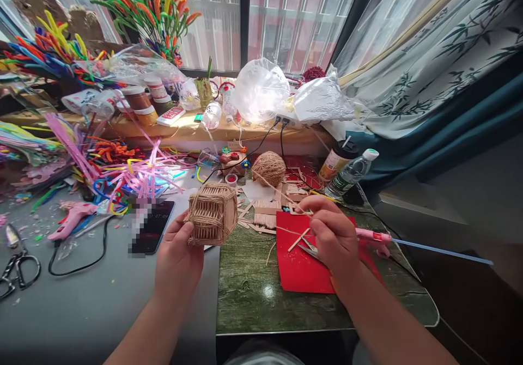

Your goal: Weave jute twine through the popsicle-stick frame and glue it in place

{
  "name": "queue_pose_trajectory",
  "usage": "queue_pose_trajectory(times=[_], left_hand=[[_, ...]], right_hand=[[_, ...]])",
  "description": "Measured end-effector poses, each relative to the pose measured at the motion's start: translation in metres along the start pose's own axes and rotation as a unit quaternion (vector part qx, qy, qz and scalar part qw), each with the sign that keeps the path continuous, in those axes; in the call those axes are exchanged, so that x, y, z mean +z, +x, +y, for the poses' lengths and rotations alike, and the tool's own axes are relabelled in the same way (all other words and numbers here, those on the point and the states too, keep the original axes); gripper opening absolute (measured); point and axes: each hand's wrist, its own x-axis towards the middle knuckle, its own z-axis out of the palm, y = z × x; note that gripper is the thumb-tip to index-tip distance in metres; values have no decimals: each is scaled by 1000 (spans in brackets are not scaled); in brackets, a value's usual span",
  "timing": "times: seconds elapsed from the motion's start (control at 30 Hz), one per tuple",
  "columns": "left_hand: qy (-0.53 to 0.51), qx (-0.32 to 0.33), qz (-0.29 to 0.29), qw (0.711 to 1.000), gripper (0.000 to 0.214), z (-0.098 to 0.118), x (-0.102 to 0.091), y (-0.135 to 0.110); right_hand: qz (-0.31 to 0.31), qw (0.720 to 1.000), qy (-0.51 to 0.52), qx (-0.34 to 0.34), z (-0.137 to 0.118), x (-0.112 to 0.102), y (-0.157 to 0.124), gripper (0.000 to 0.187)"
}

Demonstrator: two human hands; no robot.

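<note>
My left hand [180, 250] grips a small box-like frame [212, 212] of thin wooden sticks, its edges wrapped in jute twine. The fingers close around its left side, off the table. In a pinch, my right hand [333, 234] holds a strand of jute twine [281, 193] that runs up and left toward the twine ball [268, 169]. Below that hand, scissors [309, 251] and a thin wooden stick [298, 240] lie on a red sheet [304, 278]. The right hand partly hides the scissors.
A pink glue gun [373, 236] with a blue glue stick lies at the right. Another glue gun [73, 218], a phone [153, 226] and black-handled scissors [22, 269] are at left. Wooden stick pieces [265, 215], a water bottle [352, 174] and pipe cleaners [143, 169] lie behind.
</note>
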Motion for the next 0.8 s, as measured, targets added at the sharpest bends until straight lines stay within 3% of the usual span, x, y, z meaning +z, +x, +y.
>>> queue_pose_trajectory(times=[0.1, 0.2, 0.23, 0.3, 0.4, 0.43, 0.5, 0.57, 0.63, 0.7, 0.8], left_hand=[[-5, -13, -12, 1000, 36, -5, 0, -3], [-9, -18, -17, 1000, 36, -4, -1, -5], [-10, -17, -14, 1000, 35, -3, -1, -5], [-8, -8, -2, 1000, 34, 0, -2, -4], [-6, 8, 6, 1000, 34, 4, -4, -3], [-8, 11, 7, 1000, 33, 6, -5, -2], [-17, 16, 13, 1000, 31, 7, -6, -2], [-22, 15, 18, 999, 28, 6, -7, -1], [-18, 8, 18, 1000, 27, 5, -8, -2], [-9, -1, 13, 1000, 29, 4, -10, -2], [2, -12, 10, 1000, 32, 3, -16, -2]], right_hand=[[34, 999, 39, 9, -15, -15, -16, 38], [70, 986, 115, 97, -9, -26, -14, 52], [54, 981, 129, 131, -4, -30, -13, 56], [-36, 974, 111, 195, 6, -40, -10, 61], [-188, 953, -111, 212, 22, -41, 0, 58], [-195, 939, -213, 184, 27, -35, 6, 51], [-143, 919, -354, 100, 40, -11, 21, 32], [-137, 922, -355, 69, 54, 23, 40, 18], [-119, 926, -357, 33, 69, 57, 61, 35], [-120, 903, -410, -34, 85, 81, 79, 53], [-137, 890, -432, -53, 106, 84, 100, 61]])
